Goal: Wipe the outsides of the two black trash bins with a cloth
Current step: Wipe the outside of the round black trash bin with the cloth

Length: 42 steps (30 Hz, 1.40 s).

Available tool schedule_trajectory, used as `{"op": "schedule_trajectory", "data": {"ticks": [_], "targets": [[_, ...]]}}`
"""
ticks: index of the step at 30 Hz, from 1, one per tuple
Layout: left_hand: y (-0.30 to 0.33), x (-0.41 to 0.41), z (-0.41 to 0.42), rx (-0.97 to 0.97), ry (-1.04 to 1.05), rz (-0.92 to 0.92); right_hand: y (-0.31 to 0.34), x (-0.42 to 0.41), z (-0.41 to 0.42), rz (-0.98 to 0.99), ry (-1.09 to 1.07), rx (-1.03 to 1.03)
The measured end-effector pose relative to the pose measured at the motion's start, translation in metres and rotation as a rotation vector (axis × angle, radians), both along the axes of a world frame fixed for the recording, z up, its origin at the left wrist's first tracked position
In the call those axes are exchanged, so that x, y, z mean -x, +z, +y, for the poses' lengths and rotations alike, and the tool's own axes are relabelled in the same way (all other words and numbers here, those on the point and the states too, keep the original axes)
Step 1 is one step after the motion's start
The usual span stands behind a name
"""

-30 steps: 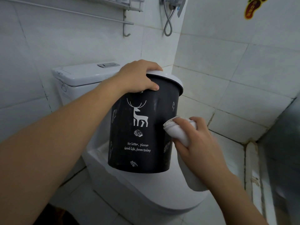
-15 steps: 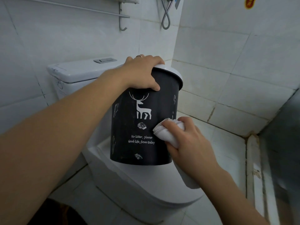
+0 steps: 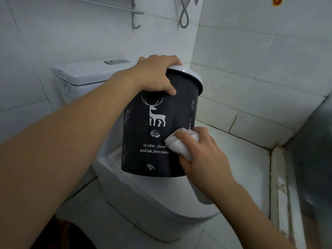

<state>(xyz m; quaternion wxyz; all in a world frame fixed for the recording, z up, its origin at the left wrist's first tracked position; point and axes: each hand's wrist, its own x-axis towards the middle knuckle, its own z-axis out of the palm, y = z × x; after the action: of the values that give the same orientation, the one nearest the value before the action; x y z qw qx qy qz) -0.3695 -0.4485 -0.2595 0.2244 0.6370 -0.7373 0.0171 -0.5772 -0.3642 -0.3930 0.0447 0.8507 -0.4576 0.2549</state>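
A black trash bin (image 3: 143, 133) with a white deer print and a white rim stands tilted on the closed toilet lid (image 3: 161, 194). My left hand (image 3: 154, 76) grips its top rim, thumb on the front wall. My right hand (image 3: 203, 155) holds a bunched white cloth (image 3: 177, 144) and presses it against the bin's lower right side, beside the printed text. A tail of the cloth hangs down below my wrist. Only one bin is in view.
The white toilet cistern (image 3: 86, 74) stands behind the bin. Tiled walls close in at the back and right, with a towel rail (image 3: 107, 6) and a shower hose (image 3: 185, 13) above. A raised tiled ledge (image 3: 280, 177) runs along the floor at right.
My right hand has slid the cloth down and leftward across the bin's side, toward the printed text. My left hand keeps its grip on the rim.
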Motion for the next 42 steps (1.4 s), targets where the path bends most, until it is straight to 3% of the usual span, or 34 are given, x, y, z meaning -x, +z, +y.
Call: {"op": "schedule_trajectory", "data": {"ticks": [9, 15, 20, 28, 36, 39, 42], "targets": [[0.0, -0.003, 0.002, 0.005, -0.002, 0.003, -0.014, 0.004, 0.024, 0.136, 0.097, -0.077], [0.0, -0.001, 0.002, 0.004, -0.004, 0.002, -0.007, 0.004, 0.012, 0.067, -0.004, -0.031], [0.002, -0.001, 0.004, -0.011, -0.001, 0.02, -0.016, 0.009, 0.023, 0.154, 0.095, -0.086], [0.003, -0.007, 0.012, -0.053, -0.002, 0.219, 0.005, 0.031, 0.0, -0.112, 0.024, -0.046], [0.0, -0.019, 0.014, -0.117, -0.091, 0.465, 0.013, 0.035, -0.023, -0.209, -0.043, -0.014], [0.002, -0.021, 0.016, -0.108, -0.089, 0.441, 0.016, 0.035, -0.025, -0.223, -0.049, -0.005], [0.008, -0.019, 0.016, -0.037, -0.024, 0.277, 0.02, 0.036, -0.024, -0.23, -0.052, 0.026]]}}
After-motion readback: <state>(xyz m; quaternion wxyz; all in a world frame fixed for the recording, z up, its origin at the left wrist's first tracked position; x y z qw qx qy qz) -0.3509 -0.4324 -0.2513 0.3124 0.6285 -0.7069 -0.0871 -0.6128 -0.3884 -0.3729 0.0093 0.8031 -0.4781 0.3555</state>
